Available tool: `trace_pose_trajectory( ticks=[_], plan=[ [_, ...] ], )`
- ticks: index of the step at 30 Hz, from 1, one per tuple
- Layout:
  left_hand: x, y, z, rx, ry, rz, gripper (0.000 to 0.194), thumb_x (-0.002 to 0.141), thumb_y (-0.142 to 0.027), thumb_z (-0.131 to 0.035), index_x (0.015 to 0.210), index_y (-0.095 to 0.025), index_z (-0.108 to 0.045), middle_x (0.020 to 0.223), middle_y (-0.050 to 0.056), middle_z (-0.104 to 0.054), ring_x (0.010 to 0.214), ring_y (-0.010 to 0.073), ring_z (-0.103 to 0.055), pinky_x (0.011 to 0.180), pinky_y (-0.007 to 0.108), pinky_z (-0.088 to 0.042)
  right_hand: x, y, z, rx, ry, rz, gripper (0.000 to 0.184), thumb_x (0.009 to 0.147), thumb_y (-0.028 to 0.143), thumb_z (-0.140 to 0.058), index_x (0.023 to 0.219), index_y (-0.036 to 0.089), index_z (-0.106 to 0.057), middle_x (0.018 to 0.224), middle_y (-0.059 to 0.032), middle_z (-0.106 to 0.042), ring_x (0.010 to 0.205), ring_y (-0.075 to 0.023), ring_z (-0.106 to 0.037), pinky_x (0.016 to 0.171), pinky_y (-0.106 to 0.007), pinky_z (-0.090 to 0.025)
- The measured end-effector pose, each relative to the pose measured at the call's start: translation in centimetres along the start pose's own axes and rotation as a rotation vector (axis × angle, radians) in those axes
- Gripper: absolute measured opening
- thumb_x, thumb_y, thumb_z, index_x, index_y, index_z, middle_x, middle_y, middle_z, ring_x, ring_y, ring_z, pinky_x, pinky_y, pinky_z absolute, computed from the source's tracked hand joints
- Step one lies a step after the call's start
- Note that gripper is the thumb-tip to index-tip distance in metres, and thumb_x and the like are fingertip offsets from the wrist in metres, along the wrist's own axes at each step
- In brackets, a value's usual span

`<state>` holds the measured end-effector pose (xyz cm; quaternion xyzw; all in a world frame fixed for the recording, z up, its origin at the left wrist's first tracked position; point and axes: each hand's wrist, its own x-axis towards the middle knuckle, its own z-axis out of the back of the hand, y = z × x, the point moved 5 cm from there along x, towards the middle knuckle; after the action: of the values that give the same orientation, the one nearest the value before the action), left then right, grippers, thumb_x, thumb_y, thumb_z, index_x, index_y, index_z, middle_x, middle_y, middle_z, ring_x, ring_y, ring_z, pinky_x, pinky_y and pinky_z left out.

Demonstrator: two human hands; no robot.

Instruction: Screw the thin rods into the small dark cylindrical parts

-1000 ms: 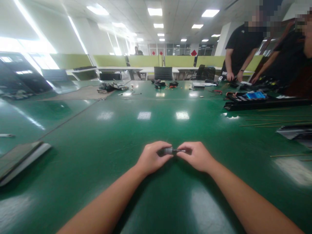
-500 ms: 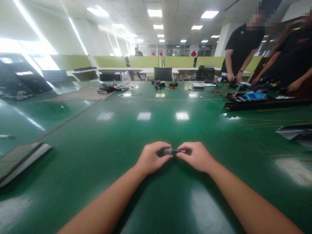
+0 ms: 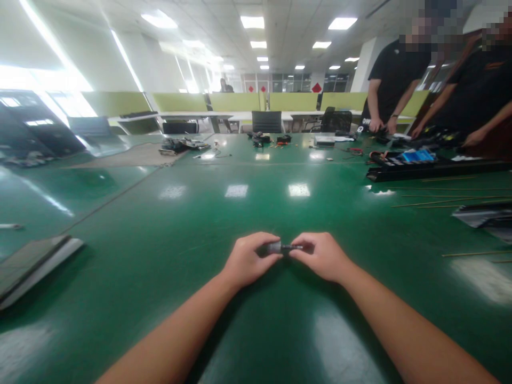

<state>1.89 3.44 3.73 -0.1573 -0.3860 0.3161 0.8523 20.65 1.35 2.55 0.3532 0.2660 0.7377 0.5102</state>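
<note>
Head view: from where I stand, both hands meet low over the green table [image 3: 256,213], about midway between its left and right edges and well short of the far one. The left hand [image 3: 251,261] pinches a small grey cylinder [image 3: 274,247] between thumb and fingers. A thin dark shaft [image 3: 291,247] runs from it, level and nearly in line, into the right hand [image 3: 322,257], whose thumb and fingers close around it; how hard they press I cannot tell.

The piece looks slim, so a slack pinch on either side could let it slip, and on that glossy surface the cylinder might well roll. Should the wrists tilt against each other, the shaft could be strained sideways. Fingers cover both ends, so a loosening hold would be easy to miss. A flat slab [image 3: 32,261] lies well apart, toward the left edge.
</note>
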Motion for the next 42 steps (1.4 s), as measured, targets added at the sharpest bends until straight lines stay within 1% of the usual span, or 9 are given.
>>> trace_pose_trajectory(
  ticks=[20,28,42],
  plan=[
    [0.07,-0.11,0.08,0.023,-0.004,-0.001,0.027,0.076,-0.025,-0.078,0.101,-0.02,-0.071,0.097,0.004,-0.075,0.087,0.0175,-0.071,0.081,0.029,-0.057,0.02,-0.13,0.05,-0.013,-0.008,-0.002,0.008,0.081,0.025,-0.071,0.086,0.022,-0.076,0.078,-0.0006,-0.075,0.07,-0.0168,-0.067,0.066,-0.026,-0.046],
    [-0.06,0.27,0.04,0.026,-0.011,0.007,0.027,0.076,-0.026,-0.078,0.102,-0.021,-0.071,0.099,0.005,-0.075,0.088,0.0185,-0.071,0.083,0.03,-0.056,0.02,-0.1,0.07,-0.016,-0.012,-0.002,0.009,0.081,0.024,-0.07,0.087,0.022,-0.076,0.079,-0.0008,-0.075,0.071,-0.017,-0.067,0.068,-0.026,-0.046],
    [0.08,0.04,0.15,0.022,-0.003,0.001,0.026,0.077,-0.026,-0.076,0.101,-0.02,-0.071,0.097,0.006,-0.075,0.086,0.0197,-0.071,0.081,0.032,-0.058,0.01,-0.01,0.25,-0.003,-0.003,-0.004,0.01,0.082,0.024,-0.069,0.088,0.021,-0.076,0.08,-0.0024,-0.076,0.073,-0.0185,-0.068,0.07,-0.028,-0.048]
  ],
)
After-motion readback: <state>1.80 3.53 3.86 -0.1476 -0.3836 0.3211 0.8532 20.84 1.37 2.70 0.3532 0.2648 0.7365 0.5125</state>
